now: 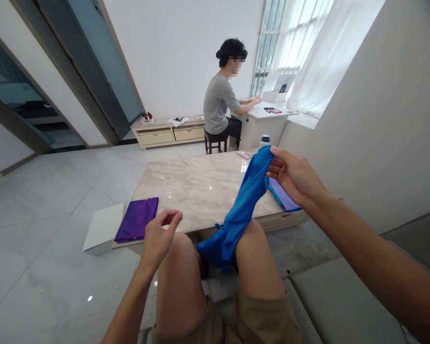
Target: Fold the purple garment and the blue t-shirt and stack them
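My right hand [294,176] grips the top end of a blue cloth [241,210] and holds it up over the near edge of the marble table [197,184]. The cloth hangs down in a twisted strip, and its lower end bunches between my knees. My left hand [160,236] hovers above my left knee with thumb and fingers slightly apart, holding nothing. A folded purple cloth [137,219] lies on the table's near left corner. A folded lilac cloth [284,196] lies at the table's right edge, just under my right hand.
A white box [103,227] stands on the floor by the table's left corner. A bottle [264,140] and a pink phone [243,154] are at the table's far side. A person [222,102] sits on a stool at a white desk by the window. I sit on a grey sofa [344,301].
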`<move>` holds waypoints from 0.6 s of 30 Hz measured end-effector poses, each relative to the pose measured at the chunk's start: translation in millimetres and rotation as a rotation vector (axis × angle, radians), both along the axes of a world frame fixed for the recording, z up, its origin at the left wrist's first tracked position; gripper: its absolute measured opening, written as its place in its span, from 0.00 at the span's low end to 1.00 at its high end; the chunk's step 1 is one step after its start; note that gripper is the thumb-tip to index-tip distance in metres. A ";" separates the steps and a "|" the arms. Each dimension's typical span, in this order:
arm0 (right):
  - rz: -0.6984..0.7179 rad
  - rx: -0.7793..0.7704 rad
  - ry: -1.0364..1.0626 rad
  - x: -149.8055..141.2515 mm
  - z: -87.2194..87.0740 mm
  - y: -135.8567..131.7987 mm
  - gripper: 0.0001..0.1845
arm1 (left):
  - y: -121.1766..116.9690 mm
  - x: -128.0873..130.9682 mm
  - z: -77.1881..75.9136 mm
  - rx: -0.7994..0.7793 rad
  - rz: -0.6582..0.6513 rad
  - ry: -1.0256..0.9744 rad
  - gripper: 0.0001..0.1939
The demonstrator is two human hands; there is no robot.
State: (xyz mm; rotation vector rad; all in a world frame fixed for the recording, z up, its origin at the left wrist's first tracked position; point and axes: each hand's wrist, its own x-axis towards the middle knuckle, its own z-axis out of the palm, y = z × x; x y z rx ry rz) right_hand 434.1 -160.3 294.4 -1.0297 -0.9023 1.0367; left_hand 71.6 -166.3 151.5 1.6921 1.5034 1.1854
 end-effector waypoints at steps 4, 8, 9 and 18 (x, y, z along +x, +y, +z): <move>0.095 0.102 -0.106 -23.4 18.4 -11.4 0.20 | 4.0 80.9 -7.2 0.096 -0.264 -0.030 0.38; 0.042 0.260 -0.230 -35.9 50.7 -14.4 0.21 | 12.5 135.1 -7.7 0.058 -0.427 0.088 0.23; -0.011 0.302 -0.276 -35.3 58.5 -16.9 0.21 | 12.5 136.9 -5.8 0.048 -0.421 0.124 0.15; -0.487 0.553 -0.777 12.1 67.8 -54.0 0.14 | -8.7 48.7 51.2 -0.010 -0.244 -0.025 0.23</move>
